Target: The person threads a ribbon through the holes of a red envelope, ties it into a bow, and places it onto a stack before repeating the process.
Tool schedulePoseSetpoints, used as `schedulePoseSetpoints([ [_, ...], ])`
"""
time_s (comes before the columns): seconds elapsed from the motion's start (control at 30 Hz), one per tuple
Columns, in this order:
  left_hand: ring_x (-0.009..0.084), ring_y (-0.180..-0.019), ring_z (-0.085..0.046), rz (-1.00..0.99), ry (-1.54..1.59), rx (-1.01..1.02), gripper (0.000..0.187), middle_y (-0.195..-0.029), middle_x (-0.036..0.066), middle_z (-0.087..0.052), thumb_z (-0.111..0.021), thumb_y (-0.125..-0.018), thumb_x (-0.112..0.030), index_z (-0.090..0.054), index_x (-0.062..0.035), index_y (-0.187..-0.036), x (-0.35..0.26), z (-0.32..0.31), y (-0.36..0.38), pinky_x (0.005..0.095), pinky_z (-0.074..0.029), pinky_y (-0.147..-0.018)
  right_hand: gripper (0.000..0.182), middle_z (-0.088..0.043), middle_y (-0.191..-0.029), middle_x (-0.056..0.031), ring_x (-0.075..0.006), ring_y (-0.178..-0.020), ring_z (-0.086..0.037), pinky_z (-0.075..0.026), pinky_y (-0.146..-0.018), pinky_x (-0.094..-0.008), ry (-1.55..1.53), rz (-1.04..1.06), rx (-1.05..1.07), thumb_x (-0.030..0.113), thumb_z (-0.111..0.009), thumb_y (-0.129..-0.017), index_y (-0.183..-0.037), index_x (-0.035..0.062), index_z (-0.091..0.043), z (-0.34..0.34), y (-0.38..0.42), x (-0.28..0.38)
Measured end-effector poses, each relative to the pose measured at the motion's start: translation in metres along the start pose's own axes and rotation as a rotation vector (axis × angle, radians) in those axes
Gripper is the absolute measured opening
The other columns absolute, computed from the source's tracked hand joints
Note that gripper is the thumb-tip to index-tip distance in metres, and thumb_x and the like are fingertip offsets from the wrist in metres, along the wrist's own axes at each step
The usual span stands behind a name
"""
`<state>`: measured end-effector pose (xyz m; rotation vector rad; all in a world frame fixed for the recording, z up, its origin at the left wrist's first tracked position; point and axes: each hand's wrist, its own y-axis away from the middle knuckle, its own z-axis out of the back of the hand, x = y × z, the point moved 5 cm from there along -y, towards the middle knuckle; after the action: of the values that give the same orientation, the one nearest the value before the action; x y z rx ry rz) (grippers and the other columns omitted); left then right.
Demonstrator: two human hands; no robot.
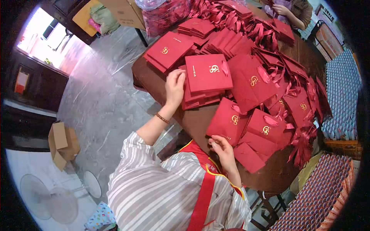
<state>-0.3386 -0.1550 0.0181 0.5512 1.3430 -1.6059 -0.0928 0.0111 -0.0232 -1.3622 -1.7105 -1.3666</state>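
My left hand is at the left edge of a stack of red paper gift bags, its fingers loosely bent and holding nothing that shows. The top bag of that stack lies flat, with gold lettering and a pink ribbon handle. Lower down, my right hand has its fingers half curled and apart, fingertips right at the bottom edge of another red gift bag. Beside that one, more bags overlap each other with their ribbons showing.
Piles of red bags and loose ribbons cover much of the brown table. Across it, a person works with their hands. Patterned stacks stand at the right. An open carton and a fan are on the left.
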Motion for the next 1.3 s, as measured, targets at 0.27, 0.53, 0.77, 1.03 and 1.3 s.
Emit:
schedulePoseSetpoints([
  [0.27,0.0327,-0.104,-0.05,-0.274,-0.776,0.035,0.057,-0.112,0.013,-0.055,-0.068,-0.072,-0.026,-0.044,-0.0075,-0.121,-0.012,0.021,-0.066,0.0447,-0.041,-0.085,0.031,-0.059,-0.107,-0.0075,-0.0114,-0.098,-0.054,-0.041,-0.086,-0.0239,0.027,-0.06,0.012,0.012,-0.054,-0.089,-0.117,-0.0013,-0.05,-0.011,0.007,-0.005],
  [0.53,0.0292,-0.073,-0.06,-0.52,-0.904,0.042,0.025,-0.081,0.01,-0.063,-0.052,-0.087,-0.03,-0.063,-0.0077,-0.088,0.016,0.02,-0.086,0.0394,-0.048,-0.064,0.032,-0.059,-0.108,-0.0057,-0.0104,-0.097,-0.054,-0.043,-0.085,-0.0236,0.005,-0.006,0.03,0.011,-0.054,-0.089,-0.119,0.0013,-0.048,-0.005,0.018,-0.01],
  [0.77,0.025,-0.071,-0.061,-0.998,-0.67,-0.27,0.012,-0.081,0.007,-0.064,-0.06,-0.083,-0.017,-0.064,-0.0076,-0.089,-0.149,0.046,-0.094,0.0351,-0.048,-0.063,0.033,-0.058,-0.11,-0.0071,-0.0141,-0.104,-0.053,-0.042,-0.089,-0.027,-0.028,0.115,0.034,0.009,-0.056,-0.088,-0.119,0.0015,-0.049,0.0,0.045,0.049],
  [1.03,0.0191,-0.083,-0.061,-1.45,0.164,0.534,0.026,-0.09,0.008,-0.064,-0.067,-0.072,-0.02,-0.062,-0.0033,-0.091,-0.292,-0.08,0.111,0.0362,-0.042,-0.076,0.084,-0.032,-0.137,-0.0119,-0.0286,-0.12,-0.042,-0.04,-0.096,-0.0429,-0.379,0.834,-0.667,0.018,-0.064,-0.077,-0.142,0.0124,-0.011,0.066,0.153,0.138],
  [1.3,0.0242,-0.09,-0.056,-1.141,0.683,1.105,0.027,-0.102,0.01,-0.058,-0.065,-0.074,-0.026,-0.06,-0.0063,-0.092,-0.317,-0.127,0.242,0.042,-0.039,-0.082,0.075,-0.045,-0.127,-0.0109,-0.0205,-0.113,-0.049,-0.046,-0.087,-0.0295,-0.442,0.695,-1.176,0.0,-0.046,-0.068,-0.139,0.0062,-0.023,0.103,0.276,0.03],
])
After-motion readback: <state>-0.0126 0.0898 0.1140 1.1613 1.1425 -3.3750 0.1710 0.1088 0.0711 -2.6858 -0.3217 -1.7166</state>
